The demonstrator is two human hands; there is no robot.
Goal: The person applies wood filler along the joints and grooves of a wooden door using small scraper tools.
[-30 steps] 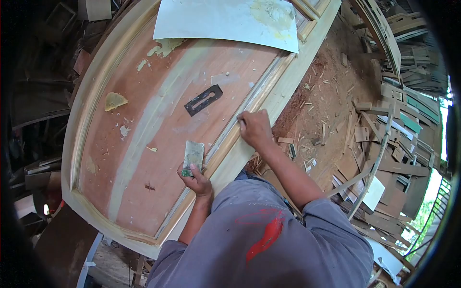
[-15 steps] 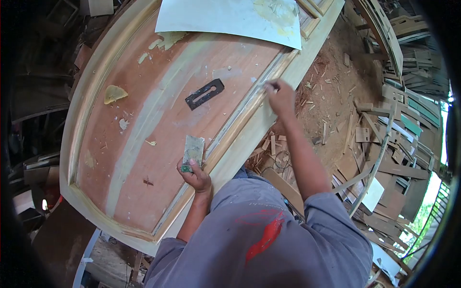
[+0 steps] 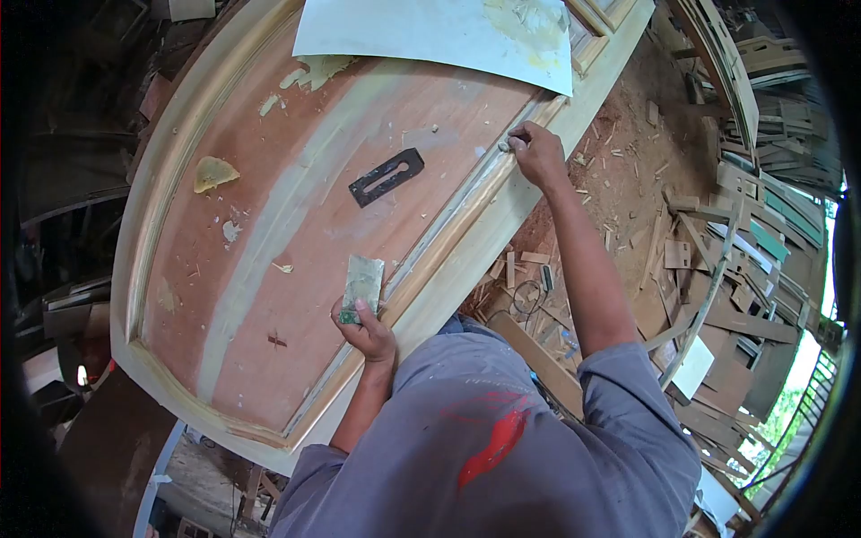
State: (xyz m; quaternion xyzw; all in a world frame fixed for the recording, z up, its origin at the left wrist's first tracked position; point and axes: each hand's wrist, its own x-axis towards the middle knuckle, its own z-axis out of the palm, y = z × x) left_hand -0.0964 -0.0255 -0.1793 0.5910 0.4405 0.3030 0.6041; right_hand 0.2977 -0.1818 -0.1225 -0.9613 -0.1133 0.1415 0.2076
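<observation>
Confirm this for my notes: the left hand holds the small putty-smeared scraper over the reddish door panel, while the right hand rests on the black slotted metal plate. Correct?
Not quite. In the head view the right hand presses on the pale moulding at the panel's edge, apart from the black slotted plate. The left hand does hold the scraper.

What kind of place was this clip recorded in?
Most likely a woodworking or joinery shop. A large wooden door lies flat with filler smeared on it, offcuts are piled at the right, and sawdust covers the ground. The left hand holds a putty knife.
</observation>
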